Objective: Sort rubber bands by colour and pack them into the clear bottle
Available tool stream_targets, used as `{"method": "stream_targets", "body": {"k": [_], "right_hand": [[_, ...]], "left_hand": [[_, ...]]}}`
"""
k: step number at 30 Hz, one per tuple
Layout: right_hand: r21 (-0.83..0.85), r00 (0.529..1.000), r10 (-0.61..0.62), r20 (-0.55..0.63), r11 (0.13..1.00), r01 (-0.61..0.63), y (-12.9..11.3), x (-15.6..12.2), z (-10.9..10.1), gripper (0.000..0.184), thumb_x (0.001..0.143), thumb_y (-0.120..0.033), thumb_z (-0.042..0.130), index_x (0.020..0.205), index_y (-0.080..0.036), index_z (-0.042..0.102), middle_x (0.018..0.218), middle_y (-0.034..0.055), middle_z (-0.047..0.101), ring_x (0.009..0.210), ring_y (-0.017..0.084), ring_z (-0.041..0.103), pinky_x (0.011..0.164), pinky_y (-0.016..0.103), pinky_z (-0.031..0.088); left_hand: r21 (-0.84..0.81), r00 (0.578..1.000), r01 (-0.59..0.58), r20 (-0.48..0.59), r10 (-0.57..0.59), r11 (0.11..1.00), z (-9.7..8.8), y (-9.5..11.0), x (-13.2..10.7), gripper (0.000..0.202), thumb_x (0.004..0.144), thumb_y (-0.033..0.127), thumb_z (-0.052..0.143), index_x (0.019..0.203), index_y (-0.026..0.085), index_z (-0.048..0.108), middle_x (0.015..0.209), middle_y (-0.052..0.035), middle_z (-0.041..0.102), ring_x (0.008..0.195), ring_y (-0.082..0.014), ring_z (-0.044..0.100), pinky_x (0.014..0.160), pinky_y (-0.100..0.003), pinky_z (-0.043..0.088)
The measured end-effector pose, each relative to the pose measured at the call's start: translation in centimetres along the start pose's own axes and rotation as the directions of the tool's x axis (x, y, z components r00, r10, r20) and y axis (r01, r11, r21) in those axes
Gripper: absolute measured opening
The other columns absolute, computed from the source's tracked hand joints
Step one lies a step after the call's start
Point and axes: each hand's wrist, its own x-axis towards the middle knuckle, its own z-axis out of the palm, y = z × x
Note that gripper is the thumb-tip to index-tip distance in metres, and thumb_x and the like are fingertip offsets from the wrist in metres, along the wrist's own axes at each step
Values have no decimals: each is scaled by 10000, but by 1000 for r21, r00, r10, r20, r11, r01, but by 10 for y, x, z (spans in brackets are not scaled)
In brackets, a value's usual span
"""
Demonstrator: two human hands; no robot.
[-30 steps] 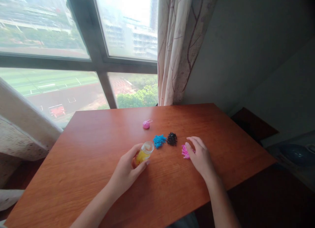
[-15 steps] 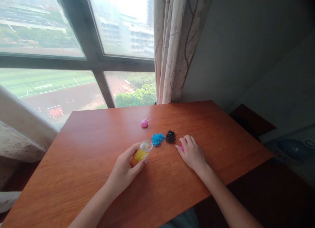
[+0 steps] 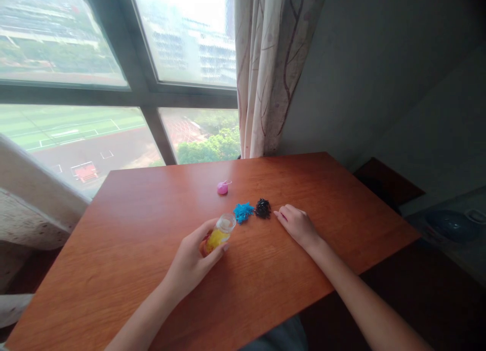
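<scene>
Metal-framed window (image 3: 142, 95), wooden table (image 3: 125, 224), and two bare hands, one around an open glass jar (image 3: 222, 233)

The window stands beyond the jar to its left, the table spreads below and around the jar, and a branch-patterned curtain (image 3: 256, 73) hangs beyond it to the right; the left hand (image 3: 192, 260) wraps the jar from its near side, thumb and fingers clasping it, yellow and reddish contents showing through; the right hand (image 3: 298, 226), to the jar's right, has curled fingers; just past the jar's mouth lies a blue strand pile (image 3: 243, 213), a black strand pile (image 3: 262, 208) farther right, a pink round object (image 3: 222, 188) with a thin loop straight beyond; whether the right fingers pinch anything, I cannot tell
</scene>
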Motion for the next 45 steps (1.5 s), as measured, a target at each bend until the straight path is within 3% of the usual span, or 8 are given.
{"method": "stream_targets", "body": {"k": [6,11,18,19,22,25,35,45], "right_hand": [[297,989,139,-58,948,-116,6,10,-2,456,877,-535,562,573,-211,461,600,-6,499,561,125,428,563,261,279],[648,919,388,-74,719,-251,14,17,-8,540,842,-662,546,570,-225,384,504,-61,364,451,88,311,435,223,224],[946,858,502,111,212,-246,-8,20,-24,533,823,-639,603,628,-246,302,543,-107,249,401,61,165,294,165,150],[967,857,490,159,97,-235,-15,20,-25,514,820,-597,637,631,-240,320,541,-110,249,399,59,167,288,155,156],[864,863,359,356,-478,-158,-41,23,-23,380,833,-386,707,673,-220,405,550,-108,301,397,49,225,290,119,176],[707,878,260,402,-697,-118,-67,30,-14,258,864,-288,675,730,-209,470,563,-105,339,402,41,265,296,103,187],[516,899,152,411,-852,-92,-125,51,12,220,856,-242,634,721,-206,463,624,-74,359,464,55,304,327,94,258],[412,932,132,337,-911,-20,-133,51,13,243,850,-201,637,711,-211,438,682,-52,383,535,58,382,372,75,343]], "left_hand": [[27,1000,0,3,0,1000,-1,2,0,384,888,317,610,1245,181,572,1186,-90,680,1030,-199,654,939,-304,508],[39,1000,-3,0,3,999,-1,4,0,407,887,308,608,1272,181,568,1188,-89,686,1021,-197,657,932,-304,511],[101,1000,-23,12,22,995,0,7,0,370,882,304,606,1230,178,587,1175,-91,695,1003,-199,669,920,-298,513],[123,999,-31,16,29,992,0,7,0,359,878,304,610,1215,181,593,1166,-88,699,995,-199,671,912,-293,515],[190,997,-75,35,70,979,0,9,-1,347,862,301,625,1192,196,603,1133,-77,711,971,-201,676,877,-279,522],[210,992,-115,76,101,971,1,11,-2,352,857,294,629,1199,216,605,1113,-68,717,963,-203,678,853,-272,526],[191,992,-89,100,71,978,-1,15,-2,363,840,270,623,1201,228,622,1093,-56,724,925,-198,684,826,-267,531],[216,994,-89,77,73,972,-1,11,0,355,839,278,624,1191,230,625,1067,-51,727,901,-199,683,810,-272,527]]}}
